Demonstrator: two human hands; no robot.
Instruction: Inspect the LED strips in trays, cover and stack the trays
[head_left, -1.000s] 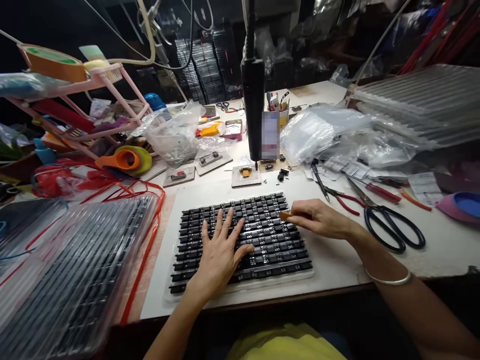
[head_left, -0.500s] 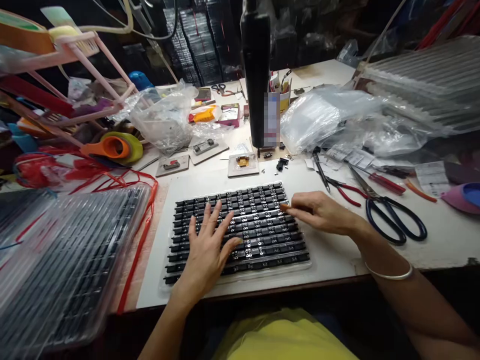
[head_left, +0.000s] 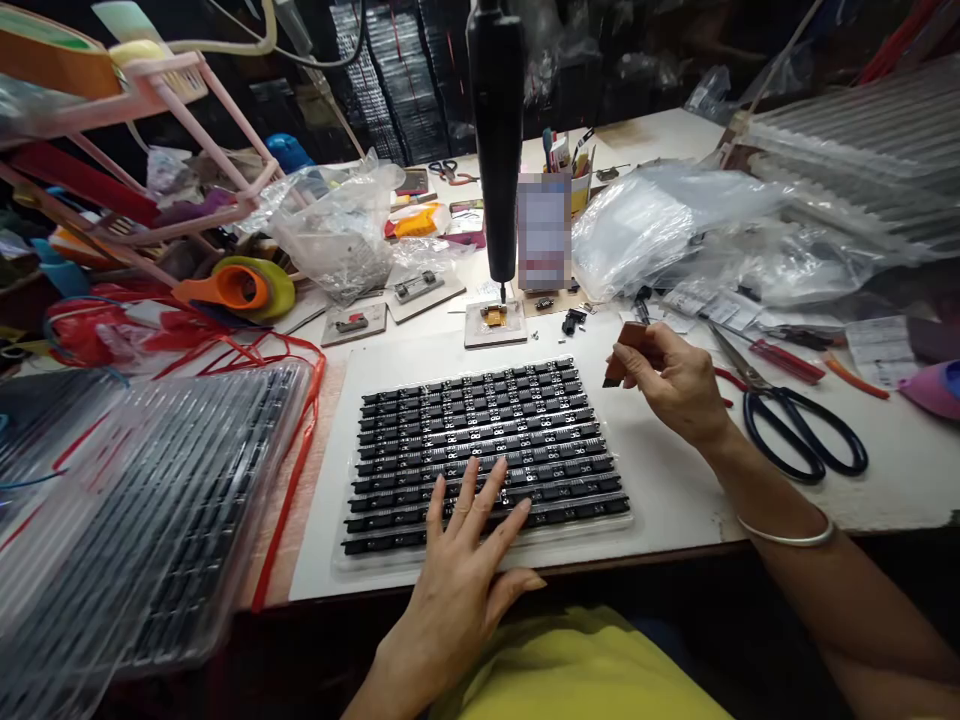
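Note:
A clear plastic tray filled with rows of small black parts lies on the white mat in front of me. My left hand rests flat at the tray's near edge, fingers spread, fingertips on the nearest rows. My right hand hovers just right of the tray's far corner, pinching a small brown tool between thumb and fingers. A black electric screwdriver hangs over a small jig behind the tray.
Black-handled scissors and red-handled pliers lie to the right. Stacked clear trays sit at the left beside red cords. Plastic bags, a tape dispenser and a pink rack crowd the back.
My left hand slid from the tray's middle back to its near edge. My right hand lifted off the tray's right side and drew up and right with the tool.

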